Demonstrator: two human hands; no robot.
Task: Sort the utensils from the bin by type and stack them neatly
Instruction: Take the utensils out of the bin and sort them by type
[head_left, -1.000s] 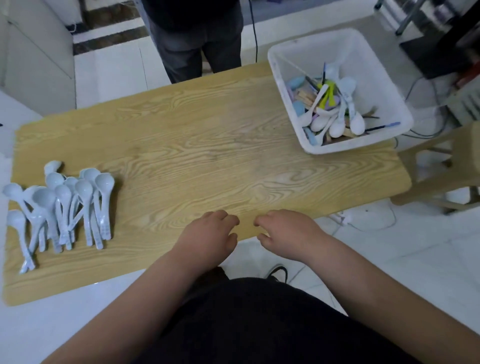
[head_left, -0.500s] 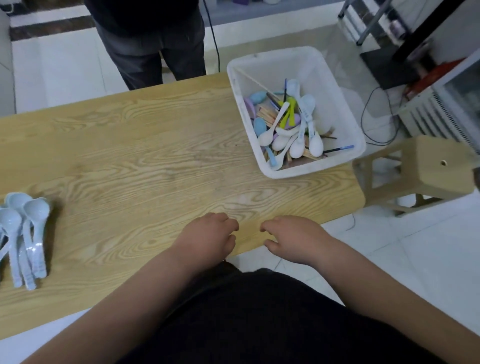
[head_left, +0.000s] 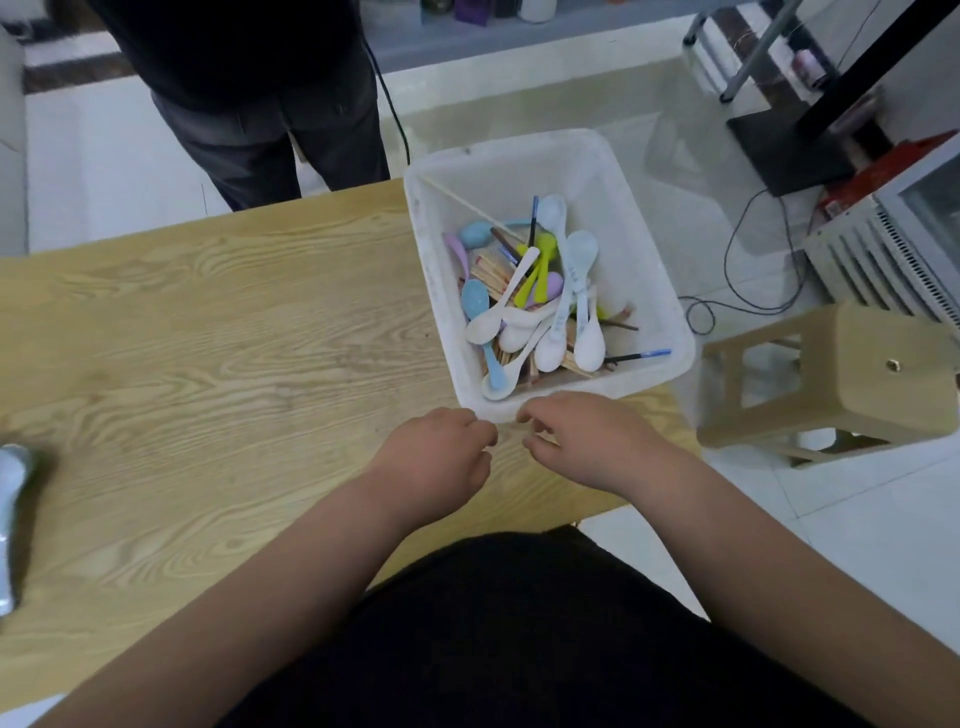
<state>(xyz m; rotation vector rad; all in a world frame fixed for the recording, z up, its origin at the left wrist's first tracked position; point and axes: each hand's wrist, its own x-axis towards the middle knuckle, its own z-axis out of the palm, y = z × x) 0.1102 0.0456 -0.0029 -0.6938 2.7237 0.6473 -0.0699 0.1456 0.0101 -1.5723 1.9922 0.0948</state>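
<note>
A white plastic bin (head_left: 524, 148) stands at the table's right end. It holds a jumble of white spoons (head_left: 551, 332), blue, green and purple spoons, wooden sticks and dark chopsticks. My left hand (head_left: 436, 457) and my right hand (head_left: 582, 441) hover side by side just before the bin's near rim. Their fingers are loosely curled and hold nothing. The edge of a pile of pale blue spoons (head_left: 11, 499) shows at the far left of the table.
The wooden table (head_left: 234, 338) spreads between the bin and the pale blue spoons. A person in dark trousers (head_left: 270, 119) stands at the far side. A wooden stool (head_left: 857, 374) sits right of the table, with cables (head_left: 753, 270) on the floor behind it.
My view has swung right, so the bin is nearer the centre and most of the pale blue spoons have left the frame. Both hands have moved forward from the table's near edge to the bin.
</note>
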